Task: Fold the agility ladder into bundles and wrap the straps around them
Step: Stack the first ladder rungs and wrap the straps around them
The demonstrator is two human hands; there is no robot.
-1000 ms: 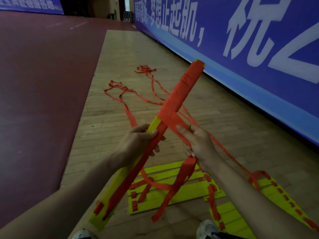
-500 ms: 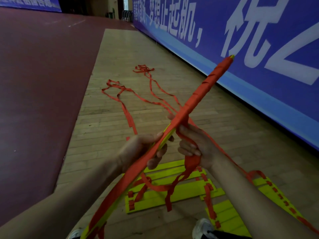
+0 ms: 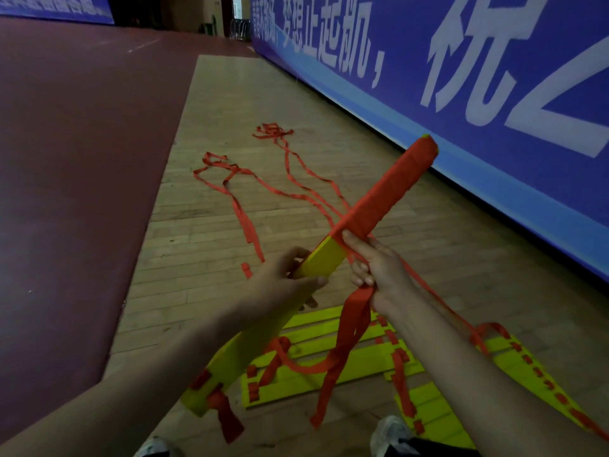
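A long bundle of yellow ladder rungs (image 3: pixel 324 262) slants from lower left to upper right, and its upper half is wound in red strap (image 3: pixel 389 189). My left hand (image 3: pixel 283 285) grips the bundle at its bare yellow middle. My right hand (image 3: pixel 375 268) holds the loose red strap (image 3: pixel 346 334) against the bundle's right side, its forefinger stretched along the wound part. The strap's free end hangs down below that hand. More yellow rungs (image 3: pixel 316 374) with red straps lie flat on the floor underneath.
Long red straps (image 3: pixel 244 179) trail away over the wooden floor (image 3: pixel 204 232) toward the back. A blue banner wall (image 3: pixel 494 77) runs along the right. Dark red flooring (image 3: pixel 72 143) fills the left. Two shoes (image 3: pixel 389 433) show at the bottom edge.
The bundle has turned about its long axis, from edge-on to its broad yellow face. My right hand has carried the strap round to the right side, its forefinger now straight.
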